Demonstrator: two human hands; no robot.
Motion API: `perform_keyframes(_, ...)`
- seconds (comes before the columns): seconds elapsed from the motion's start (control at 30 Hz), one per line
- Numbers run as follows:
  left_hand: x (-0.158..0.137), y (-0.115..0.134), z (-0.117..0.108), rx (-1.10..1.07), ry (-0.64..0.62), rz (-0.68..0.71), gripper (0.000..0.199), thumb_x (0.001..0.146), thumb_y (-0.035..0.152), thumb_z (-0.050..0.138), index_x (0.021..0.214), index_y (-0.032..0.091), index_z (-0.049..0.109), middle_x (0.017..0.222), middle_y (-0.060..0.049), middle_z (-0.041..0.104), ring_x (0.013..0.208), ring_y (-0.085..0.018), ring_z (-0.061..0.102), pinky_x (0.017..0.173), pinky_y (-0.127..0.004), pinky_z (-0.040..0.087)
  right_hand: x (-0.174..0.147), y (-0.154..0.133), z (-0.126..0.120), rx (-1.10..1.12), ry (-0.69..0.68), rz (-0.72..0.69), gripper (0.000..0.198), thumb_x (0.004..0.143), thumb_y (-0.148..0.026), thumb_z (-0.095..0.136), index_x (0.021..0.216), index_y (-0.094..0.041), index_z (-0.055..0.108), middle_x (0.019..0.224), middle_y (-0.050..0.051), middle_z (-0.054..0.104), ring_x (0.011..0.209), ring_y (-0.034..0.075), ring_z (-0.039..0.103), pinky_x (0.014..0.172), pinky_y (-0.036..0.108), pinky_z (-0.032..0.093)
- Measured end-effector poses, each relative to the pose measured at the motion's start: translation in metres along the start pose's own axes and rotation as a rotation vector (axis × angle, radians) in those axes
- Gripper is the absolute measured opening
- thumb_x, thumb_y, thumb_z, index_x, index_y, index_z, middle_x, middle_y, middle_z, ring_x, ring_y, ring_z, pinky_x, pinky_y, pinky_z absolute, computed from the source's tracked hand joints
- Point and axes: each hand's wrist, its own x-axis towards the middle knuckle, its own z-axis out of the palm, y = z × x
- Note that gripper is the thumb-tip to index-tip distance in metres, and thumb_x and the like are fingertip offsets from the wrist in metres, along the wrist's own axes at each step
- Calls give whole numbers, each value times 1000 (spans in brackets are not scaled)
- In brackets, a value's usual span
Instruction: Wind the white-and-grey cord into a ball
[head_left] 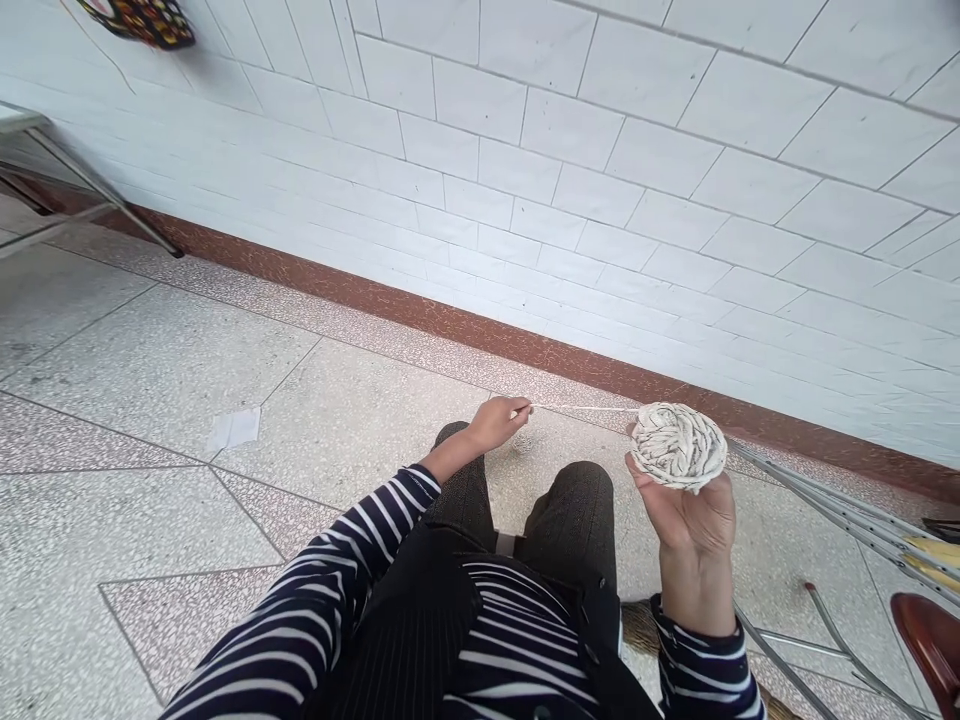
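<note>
My right hand (694,515) holds up a round, flat coil of off-white braided cord (679,446), the palm turned up beneath it and the fingers mostly hidden behind. A thin pale strand (589,408) runs nearly level from the coil's left edge to my left hand (499,420). There the thumb and fingers are pinched together on the strand, which is pulled straight between both hands. The two hands are well apart, in front of my knees. I cannot make out what the coil's cord is made of.
White tiled wall (540,180) rises ahead above a red-brown skirting (420,312). A piece of white paper (238,429) lies on the speckled floor. To the right are metal crutch-like poles (817,500) and a brown chair part (928,645). A metal-framed table (97,180) stands at left.
</note>
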Motion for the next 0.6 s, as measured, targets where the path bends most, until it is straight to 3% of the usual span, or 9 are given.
perform_keyframes(0.17, 8, 5, -23, 101, 35, -2, 29, 96, 26, 42, 91, 20, 69, 74, 0, 71, 72, -16, 65, 67, -23, 43, 8, -3, -10, 15, 55, -46, 51, 68, -40, 73, 118, -33, 66, 125, 4, 69, 117, 27, 65, 90, 47, 57)
perform_keyframes(0.3, 14, 0, -32, 197, 135, -78, 33, 98, 30, 39, 95, 19, 70, 72, -2, 69, 64, -17, 61, 63, -24, 41, 7, 1, -4, 84, 125, -40, 41, 64, -38, 73, 105, -29, 70, 125, 3, 69, 116, 27, 65, 84, 42, 60)
perform_keyframes(0.43, 24, -11, -20, 256, 106, -37, 28, 96, 26, 45, 97, 20, 72, 77, -4, 72, 74, -19, 64, 78, -29, 46, 2, 10, 8, 88, 49, -30, 42, 62, -33, 77, 103, -28, 70, 122, 4, 70, 122, 27, 61, 94, 45, 57)
perform_keyframes(0.6, 19, -12, 12, 63, -59, -92, 31, 96, 26, 50, 118, 20, 70, 106, -5, 76, 90, -20, 69, 87, -31, 50, 2, 25, 26, 68, -45, 42, 47, 61, -28, 77, 108, -26, 69, 120, 6, 71, 122, 28, 62, 102, 50, 52)
